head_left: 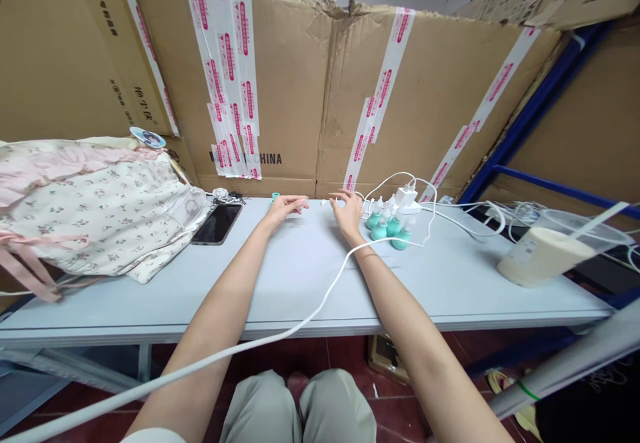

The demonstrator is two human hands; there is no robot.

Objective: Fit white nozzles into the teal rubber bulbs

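Note:
My left hand (287,209) is over the back middle of the table, its fingers stretched to the right and slightly bent. I make out nothing in it. Just behind its wrist is a small teal ring-like piece (275,197), partly hidden. My right hand (347,213) faces it from the right, fingers curved and thumb apart. A small white piece (323,203) lies by its fingertips, too small to name. To the right of this hand stand several small teal bottles (393,225) with clear pointed tops, close together.
A white cable (320,306) crosses low in front, over my right forearm. A charger plug (406,195) sits behind the bottles. Leftward on the table (310,276) are a phone (217,224) and flowered cloth bag (100,209); rightward, a drink cup (545,256). Cardboard (295,96) walls the back.

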